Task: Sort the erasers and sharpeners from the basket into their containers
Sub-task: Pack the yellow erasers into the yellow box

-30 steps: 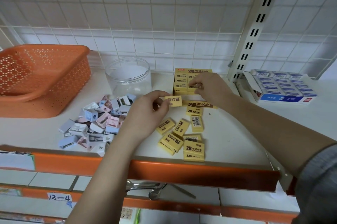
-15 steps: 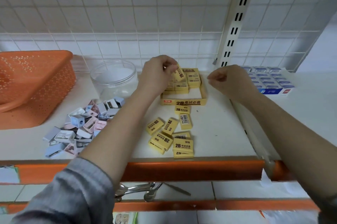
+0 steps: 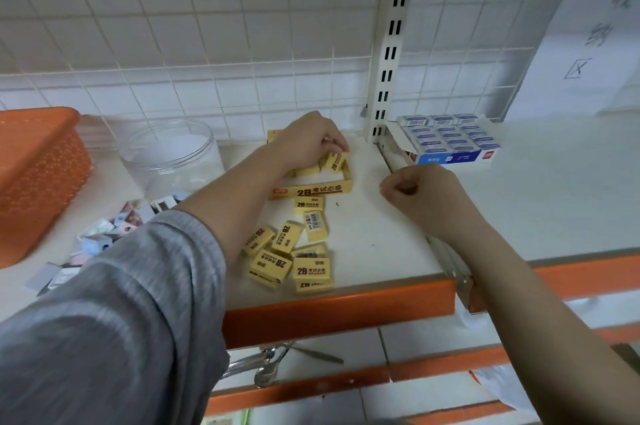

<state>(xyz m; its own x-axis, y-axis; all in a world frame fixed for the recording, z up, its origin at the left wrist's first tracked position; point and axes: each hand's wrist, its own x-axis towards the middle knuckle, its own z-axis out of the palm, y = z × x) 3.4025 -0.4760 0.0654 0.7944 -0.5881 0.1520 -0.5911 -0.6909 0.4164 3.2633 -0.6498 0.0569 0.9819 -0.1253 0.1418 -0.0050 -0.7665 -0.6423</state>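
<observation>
My left hand (image 3: 308, 142) reaches over the yellow eraser box (image 3: 311, 190) and pinches a yellow 2B eraser (image 3: 336, 160) at the box's right side, tilted on edge. Other erasers fill the back of the box. Several loose yellow erasers (image 3: 287, 251) lie on the shelf in front of it. My right hand (image 3: 420, 197) hovers to the right of the box with curled fingers and holds nothing. A heap of pastel sharpeners (image 3: 104, 234) lies at the left, partly hidden by my left sleeve. The clear plastic jar (image 3: 169, 154) stands behind the heap. The orange basket (image 3: 38, 175) sits at the far left.
A blue and white box of erasers (image 3: 450, 142) stands on the neighbouring shelf at the right, past the white slotted upright (image 3: 389, 54). A wire grid forms the back wall. The shelf has an orange front edge (image 3: 339, 310). Metal hooks (image 3: 270, 364) hang below it.
My left hand carried an eraser from the loose pile up to the box and lowered it in at the right side. My right hand left the box and drew back to the right, fingers curled.
</observation>
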